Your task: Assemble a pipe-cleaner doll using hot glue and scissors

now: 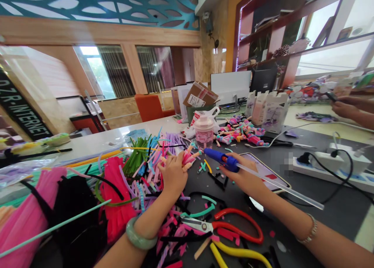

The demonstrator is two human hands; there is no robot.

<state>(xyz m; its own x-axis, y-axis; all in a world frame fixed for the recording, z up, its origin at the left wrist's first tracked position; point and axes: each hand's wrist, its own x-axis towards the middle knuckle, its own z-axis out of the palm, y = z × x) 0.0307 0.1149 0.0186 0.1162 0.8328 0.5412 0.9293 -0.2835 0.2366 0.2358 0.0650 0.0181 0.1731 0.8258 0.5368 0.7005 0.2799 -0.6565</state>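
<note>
My left hand [174,175] is closed around a small pink and peach figure of pipe cleaners [189,159], whose upper parts stick out past the fingers. My right hand [241,170] grips a blue hot glue gun [217,156], its nozzle pointing left at the figure's end. A long clear glue stick [280,188] trails out of the gun's back. Under both hands lie many loose pipe cleaners [146,188] in pink, purple, green and black. Red-handled scissors [236,224] rest nearer to me, beside yellow-handled pliers or cutters [236,252] cut off by the frame.
A lidded pink cup [203,131] stands just beyond my hands. Behind it are finished-looking pipe-cleaner figures [242,131] and white boxes [273,112]. A phone [265,170] lies under my right forearm; a power strip [327,168] with cables sits right. Another person's hands [352,106] hold a phone.
</note>
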